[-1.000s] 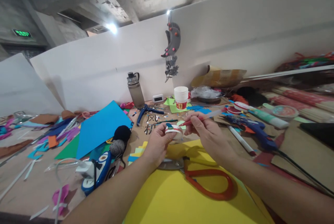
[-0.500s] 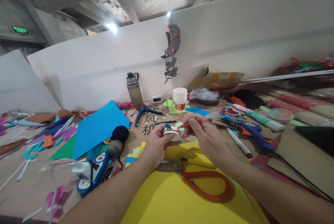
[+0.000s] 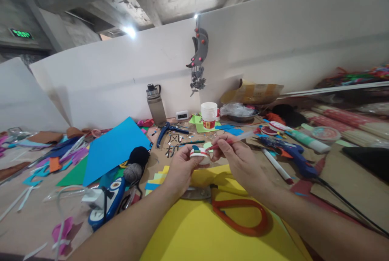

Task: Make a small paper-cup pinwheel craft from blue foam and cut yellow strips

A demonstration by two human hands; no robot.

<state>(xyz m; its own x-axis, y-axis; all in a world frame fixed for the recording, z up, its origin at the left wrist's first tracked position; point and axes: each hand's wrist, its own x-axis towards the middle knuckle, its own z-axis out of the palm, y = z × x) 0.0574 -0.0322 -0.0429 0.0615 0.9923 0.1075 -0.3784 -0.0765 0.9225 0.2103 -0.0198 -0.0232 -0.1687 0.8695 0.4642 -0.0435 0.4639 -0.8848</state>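
Above a yellow sheet [image 3: 197, 232] on a cluttered table [image 3: 36, 216], the left hand [image 3: 182, 167] pinches a small paper cup [image 3: 200, 154] by its sides; the right hand [image 3: 240, 157] grips a red-tipped pen [image 3: 240, 137] against it. The cup looks light and crushable, best held gently near the rim.

Scissors [image 3: 240, 214] block near side — yellow sheet [image 3: 194, 232] bare, clutter beyond
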